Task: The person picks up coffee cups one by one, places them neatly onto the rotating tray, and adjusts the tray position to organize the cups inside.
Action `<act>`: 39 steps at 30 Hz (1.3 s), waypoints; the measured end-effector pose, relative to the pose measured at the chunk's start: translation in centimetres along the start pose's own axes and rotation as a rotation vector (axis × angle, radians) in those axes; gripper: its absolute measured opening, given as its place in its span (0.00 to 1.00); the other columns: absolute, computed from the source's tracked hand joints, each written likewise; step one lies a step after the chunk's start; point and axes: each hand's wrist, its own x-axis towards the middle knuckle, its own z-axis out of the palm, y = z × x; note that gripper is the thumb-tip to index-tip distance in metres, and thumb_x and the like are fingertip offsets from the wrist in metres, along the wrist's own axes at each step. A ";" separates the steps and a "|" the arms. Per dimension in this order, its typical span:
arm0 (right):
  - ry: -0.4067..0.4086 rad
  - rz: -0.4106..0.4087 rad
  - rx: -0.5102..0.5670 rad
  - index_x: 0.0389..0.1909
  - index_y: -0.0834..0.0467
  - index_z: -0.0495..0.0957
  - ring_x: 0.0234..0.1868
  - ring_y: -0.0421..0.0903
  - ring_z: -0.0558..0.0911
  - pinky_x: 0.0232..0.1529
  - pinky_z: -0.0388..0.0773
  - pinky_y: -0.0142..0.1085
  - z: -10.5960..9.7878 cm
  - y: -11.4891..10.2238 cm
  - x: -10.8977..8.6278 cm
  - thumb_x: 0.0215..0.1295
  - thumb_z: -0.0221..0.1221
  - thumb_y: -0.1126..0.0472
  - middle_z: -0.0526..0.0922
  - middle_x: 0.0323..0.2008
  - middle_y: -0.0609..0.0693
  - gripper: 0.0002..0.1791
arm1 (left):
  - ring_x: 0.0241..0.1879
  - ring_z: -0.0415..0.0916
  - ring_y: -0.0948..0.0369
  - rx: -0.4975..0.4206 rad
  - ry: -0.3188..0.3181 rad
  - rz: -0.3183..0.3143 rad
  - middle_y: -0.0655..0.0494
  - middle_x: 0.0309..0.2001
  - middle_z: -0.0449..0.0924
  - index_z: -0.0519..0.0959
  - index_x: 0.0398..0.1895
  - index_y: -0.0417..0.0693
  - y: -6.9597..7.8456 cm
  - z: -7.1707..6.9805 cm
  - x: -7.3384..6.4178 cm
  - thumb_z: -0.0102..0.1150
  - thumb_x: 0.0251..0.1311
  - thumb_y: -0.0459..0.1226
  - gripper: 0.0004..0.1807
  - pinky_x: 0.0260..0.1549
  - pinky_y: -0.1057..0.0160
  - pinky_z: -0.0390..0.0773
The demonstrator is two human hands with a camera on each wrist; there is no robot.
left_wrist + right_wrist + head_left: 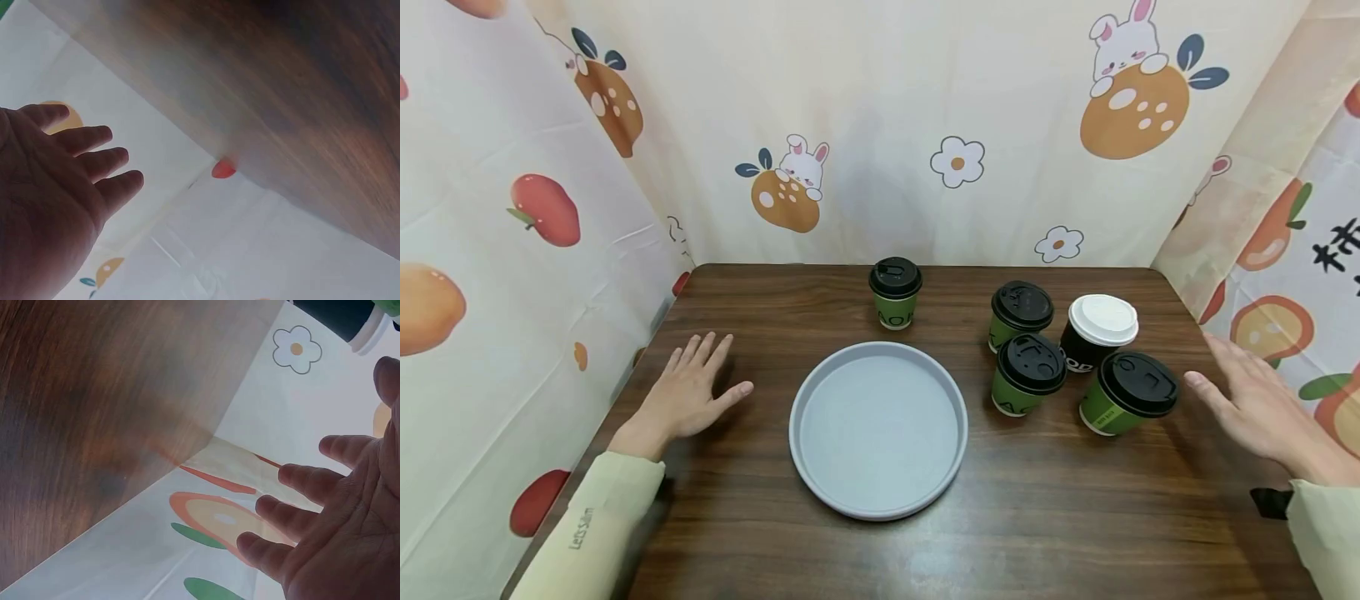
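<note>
My left hand (683, 393) is spread over the left side of the table, fingers straight and holding nothing. On the far right, my right hand (1262, 400) is also spread, its thumb close to a green cup with a black lid (1129, 393). Left of that cup are two more black-lidded green cups, a nearer one (1028, 375) and a farther one (1021, 313). Among them stands a black cup with a white lid (1099, 332). Apart from this group, another green cup (896, 292) is upright near the back edge. A round grey tray (878, 430) lies in the middle, bare.
The brown wooden table (737, 525) has rounded back corners. Printed fabric curtains (880, 100) with fruit, rabbits and flowers hang behind it and along both sides. By the right sleeve (1330, 525) a small black object (1272, 502) shows.
</note>
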 end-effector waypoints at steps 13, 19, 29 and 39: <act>0.033 -0.030 0.051 0.80 0.66 0.38 0.73 0.77 0.45 0.73 0.29 0.61 -0.4 -1.0 -0.7 0.82 0.46 0.55 0.44 0.74 0.78 0.38 | 0.75 0.45 0.33 -0.015 0.030 0.038 0.29 0.76 0.49 0.48 0.81 0.41 1.0 0.3 -0.3 0.45 0.70 0.66 0.51 0.69 0.33 0.47; 0.054 -0.039 0.083 0.80 0.64 0.40 0.74 0.76 0.45 0.73 0.31 0.62 -0.8 -1.8 -0.9 0.82 0.46 0.56 0.45 0.75 0.76 0.37 | 0.75 0.46 0.34 -0.030 0.032 0.058 0.30 0.76 0.50 0.47 0.82 0.42 1.7 0.4 -0.4 0.45 0.70 0.66 0.51 0.70 0.34 0.48; 0.104 -0.069 0.117 0.81 0.60 0.43 0.74 0.75 0.47 0.73 0.33 0.61 -1.5 -3.6 -1.0 0.81 0.48 0.57 0.48 0.76 0.73 0.36 | 0.74 0.49 0.34 -0.044 0.030 0.088 0.31 0.76 0.51 0.48 0.81 0.41 2.5 0.4 -0.4 0.46 0.70 0.65 0.50 0.70 0.37 0.51; 0.121 -0.086 0.123 0.82 0.58 0.46 0.73 0.74 0.51 0.73 0.38 0.63 -1.8 -5.3 -1.2 0.80 0.51 0.57 0.52 0.75 0.71 0.37 | 0.75 0.51 0.39 -0.106 0.011 0.102 0.36 0.77 0.54 0.49 0.82 0.44 3.7 0.7 -0.8 0.46 0.71 0.64 0.48 0.68 0.36 0.56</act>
